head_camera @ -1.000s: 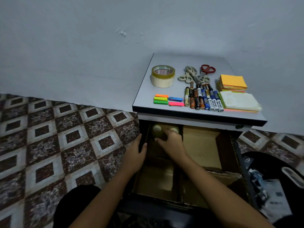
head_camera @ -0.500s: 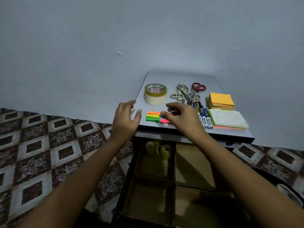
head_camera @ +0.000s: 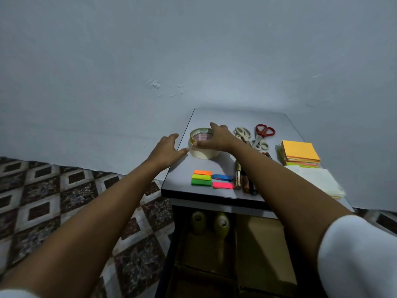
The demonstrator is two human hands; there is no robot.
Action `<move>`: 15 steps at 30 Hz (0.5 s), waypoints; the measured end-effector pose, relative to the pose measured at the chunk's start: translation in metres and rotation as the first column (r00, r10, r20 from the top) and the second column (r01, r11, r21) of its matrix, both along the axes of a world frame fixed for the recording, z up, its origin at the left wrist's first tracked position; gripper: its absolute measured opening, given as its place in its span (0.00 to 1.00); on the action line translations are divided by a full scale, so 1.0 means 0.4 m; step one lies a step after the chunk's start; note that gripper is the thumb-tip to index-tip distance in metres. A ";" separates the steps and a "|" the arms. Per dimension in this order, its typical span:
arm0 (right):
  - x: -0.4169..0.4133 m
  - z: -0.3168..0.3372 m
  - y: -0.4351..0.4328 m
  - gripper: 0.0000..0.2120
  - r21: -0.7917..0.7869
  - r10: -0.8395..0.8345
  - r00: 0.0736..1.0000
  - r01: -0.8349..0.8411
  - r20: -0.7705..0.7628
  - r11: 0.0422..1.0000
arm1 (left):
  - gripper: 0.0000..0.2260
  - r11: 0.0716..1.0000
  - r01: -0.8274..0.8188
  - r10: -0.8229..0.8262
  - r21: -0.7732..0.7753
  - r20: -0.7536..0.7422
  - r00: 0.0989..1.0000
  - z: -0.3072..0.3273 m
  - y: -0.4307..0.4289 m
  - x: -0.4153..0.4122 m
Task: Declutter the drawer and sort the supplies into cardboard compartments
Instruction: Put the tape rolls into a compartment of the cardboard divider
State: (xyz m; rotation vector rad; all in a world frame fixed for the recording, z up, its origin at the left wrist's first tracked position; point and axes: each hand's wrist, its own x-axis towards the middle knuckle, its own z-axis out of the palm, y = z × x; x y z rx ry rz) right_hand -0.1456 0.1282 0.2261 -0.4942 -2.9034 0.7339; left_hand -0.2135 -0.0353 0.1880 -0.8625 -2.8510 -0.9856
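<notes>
Cream ring-shaped tape roll (head_camera: 205, 153) is being clamped by our right grip (head_camera: 214, 139), which is curling round its rim as it is lying flat on the grey surface (head_camera: 206, 166). Our left grip (head_camera: 168, 150) is hovering spread apart just beside it. We are advising a straight lift, then lowering it into the rear-left cardboard compartment (head_camera: 206, 249), beside two upright yellowish rolls (head_camera: 199, 224).

Right hand (head_camera: 217, 139): grips the tape roll (head_camera: 205, 155), thumb on its near side, fingers over its far rim.
Left hand (head_camera: 167, 150): fingers spread at the table top (head_camera: 182, 179) left edge, just beside the roll.
Drawer (head_camera: 171, 244): two yellowish rolls (head_camera: 198, 222) stand in the far-left cardboard compartment (head_camera: 206, 252).
Near edge: sticky flags (head_camera: 202, 178).
</notes>
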 end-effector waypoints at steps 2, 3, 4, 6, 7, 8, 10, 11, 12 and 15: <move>-0.015 -0.002 0.008 0.44 -0.004 0.011 1.000 -0.011 0.023 1.000 | 0.29 1.000 0.010 -0.010 -0.018 0.003 1.000 -0.004 -0.008 -0.009; -0.019 -0.002 0.011 0.43 -0.001 0.021 1.000 -0.021 0.017 1.000 | 0.29 1.000 0.015 -0.015 -0.024 -0.001 1.000 -0.004 -0.010 -0.012; -0.021 -0.003 0.014 0.42 0.004 0.029 1.000 -0.029 0.003 1.000 | 0.28 0.999 0.022 -0.022 -0.026 -0.002 1.000 -0.003 -0.007 -0.016; -0.015 -0.002 0.019 0.40 0.009 0.030 0.998 -0.030 -0.048 1.000 | 0.27 0.999 0.036 -0.036 -0.028 -0.012 0.999 0.003 0.005 -0.018; -0.005 0.001 0.023 0.40 -0.003 0.021 0.997 -0.021 -0.077 1.000 | 0.26 0.998 0.046 -0.047 -0.034 -0.022 0.999 0.006 0.016 -0.015; 0.007 0.004 0.029 0.40 -0.017 0.008 0.994 -0.010 -0.113 1.000 | 0.26 0.998 0.053 -0.054 -0.032 -0.031 0.998 0.010 0.030 -0.013; 0.041 0.016 0.043 0.39 -0.032 -0.020 0.984 0.014 -0.175 0.999 | 0.29 0.998 0.063 -0.064 -0.017 -0.038 0.997 0.018 0.068 -0.001; 0.060 0.024 0.050 0.39 -0.036 -0.029 0.981 0.022 -0.191 0.999 | 0.31 0.998 0.063 -0.063 -0.004 -0.025 0.998 0.024 0.087 0.007; 0.080 0.030 0.059 0.40 -0.040 -0.035 0.979 0.027 -0.199 0.999 | 0.33 0.998 0.060 -0.060 0.010 0.002 0.998 0.029 0.108 0.012; 0.138 0.048 0.080 0.41 -0.047 -0.040 0.981 0.031 -0.192 0.998 | 0.37 0.996 0.086 -0.083 -0.031 0.072 0.994 0.034 0.159 0.014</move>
